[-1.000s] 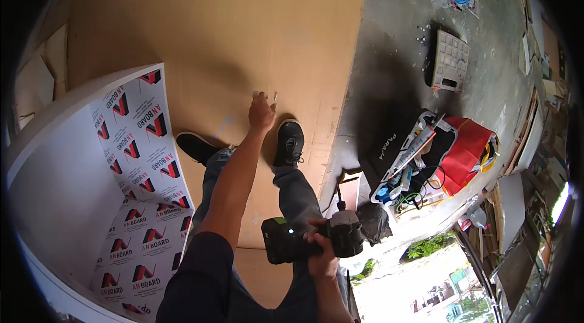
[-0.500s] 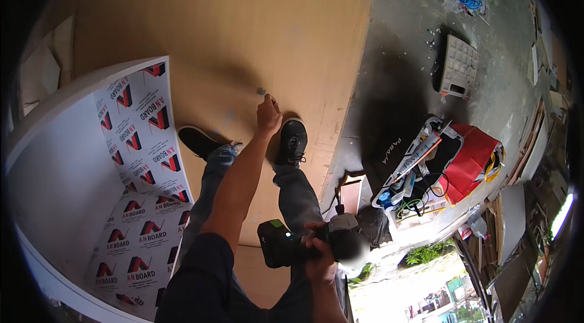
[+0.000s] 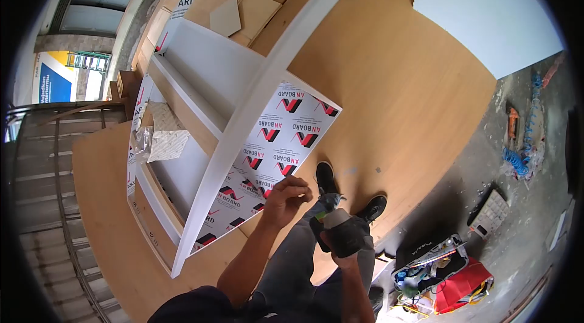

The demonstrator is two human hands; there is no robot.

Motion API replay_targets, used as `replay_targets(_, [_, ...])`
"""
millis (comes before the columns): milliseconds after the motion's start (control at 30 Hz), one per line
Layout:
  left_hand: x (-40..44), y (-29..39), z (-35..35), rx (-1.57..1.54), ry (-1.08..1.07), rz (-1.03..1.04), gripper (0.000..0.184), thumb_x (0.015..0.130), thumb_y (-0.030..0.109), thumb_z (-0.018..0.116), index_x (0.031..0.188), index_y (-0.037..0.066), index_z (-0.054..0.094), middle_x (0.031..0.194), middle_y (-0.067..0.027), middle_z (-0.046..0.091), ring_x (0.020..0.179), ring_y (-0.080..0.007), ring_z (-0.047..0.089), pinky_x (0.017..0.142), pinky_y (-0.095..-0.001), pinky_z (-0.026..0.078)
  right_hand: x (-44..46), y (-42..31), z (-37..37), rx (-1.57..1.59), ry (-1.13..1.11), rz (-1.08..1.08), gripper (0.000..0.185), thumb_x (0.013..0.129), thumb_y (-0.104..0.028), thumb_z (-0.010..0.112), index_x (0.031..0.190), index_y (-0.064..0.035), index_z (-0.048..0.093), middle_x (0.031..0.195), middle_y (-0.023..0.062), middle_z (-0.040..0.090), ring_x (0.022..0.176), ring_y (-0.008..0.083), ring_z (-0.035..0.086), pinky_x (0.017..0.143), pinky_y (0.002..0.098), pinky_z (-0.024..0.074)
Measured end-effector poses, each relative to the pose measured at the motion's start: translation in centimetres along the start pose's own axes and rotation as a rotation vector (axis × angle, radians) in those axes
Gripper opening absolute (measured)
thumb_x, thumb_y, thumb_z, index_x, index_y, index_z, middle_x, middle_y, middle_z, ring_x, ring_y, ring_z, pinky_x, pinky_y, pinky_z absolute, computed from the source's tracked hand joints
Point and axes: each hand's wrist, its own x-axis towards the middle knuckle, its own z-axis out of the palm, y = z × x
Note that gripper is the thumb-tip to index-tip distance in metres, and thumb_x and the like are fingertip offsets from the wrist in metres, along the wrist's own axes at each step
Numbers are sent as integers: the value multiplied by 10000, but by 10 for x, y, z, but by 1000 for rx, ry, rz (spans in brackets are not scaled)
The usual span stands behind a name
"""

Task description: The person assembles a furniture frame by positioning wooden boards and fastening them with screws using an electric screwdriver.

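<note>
At the lower centre of the head view, two bare hands work above the person's legs. The right hand (image 3: 345, 260) is clamped around one cordless drill (image 3: 348, 236), held over the thighs; the left hand (image 3: 286, 202), near it, has its fingers curled toward the thumb, and whether anything small lies between the fingertips cannot be told. To the left stands one white cabinet frame (image 3: 246, 107), open-fronted and tilted in view, with one outer panel (image 3: 277, 143) printed in repeated red and black marks. Within the frame are one cream packaging piece (image 3: 169, 143) and, just beside it, one clear plastic wrapping (image 3: 143, 142). To the lower right, one open toolbox (image 3: 418, 251) holds a crowd of tools and cables too tangled to count; beside it rests one red bag (image 3: 463, 286). Beyond these, on the grey floor (image 3: 480, 159), lie one pale gridded case (image 3: 488, 213) and one blue coiled hose (image 3: 517, 162). Two dark shoes (image 3: 372, 207) stand on a broad wooden sheet (image 3: 407, 79).
</note>
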Motion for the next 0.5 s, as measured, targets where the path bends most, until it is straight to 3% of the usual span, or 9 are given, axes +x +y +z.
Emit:
replay_targets(67, [-16, 36, 2, -113, -76, 77, 94, 858, -34, 581, 906, 15, 645, 877, -89, 636, 791, -196, 607, 721, -340, 456, 20, -20, 18, -22, -60, -81, 268, 724, -22, 758, 984, -23, 690, 913, 99, 713, 853, 240, 700, 758, 327, 545])
replay_targets(167, [-35, 62, -3, -245, -158, 122, 52, 884, 9, 590, 916, 25, 627, 902, -81, 630, 798, -186, 601, 705, -340, 444, 39, -22, 33, -209, -151, -399, 350, 726, -14, 726, 1070, -15, 664, 1041, 130, 694, 941, 265, 689, 822, 336, 537])
replay_targets(267, [-49, 86, 3, -132, -68, 136, 46, 925, 80, 596, 933, 38, 611, 881, -83, 632, 776, -187, 598, 652, -313, 440, 55, -39, 54, -169, -253, -445, 461, 705, -16, 725, 1155, -8, 625, 1158, 162, 653, 1002, 291, 674, 875, 342, 521])
replay_targets(333, [-55, 96, 0, -52, -27, 162, 148, 935, 202, 635, 937, 59, 598, 818, -49, 600, 752, -150, 588, 597, -254, 455, 60, -48, 62, -58, -302, -314, 464, 693, -27, 734, 1143, -6, 625, 1145, 167, 652, 991, 308, 673, 876, 343, 520])
replay_targets(500, [-56, 108, -9, 44, 151, 186, 148, 951, 183, 618, 929, 38, 599, 781, -79, 651, 634, -131, 614, 507, -232, 463, 68, -67, 73, 96, -366, -261, 454, 680, -64, 743, 1112, 12, 624, 1096, 176, 647, 949, 337, 672, 844, 352, 523])
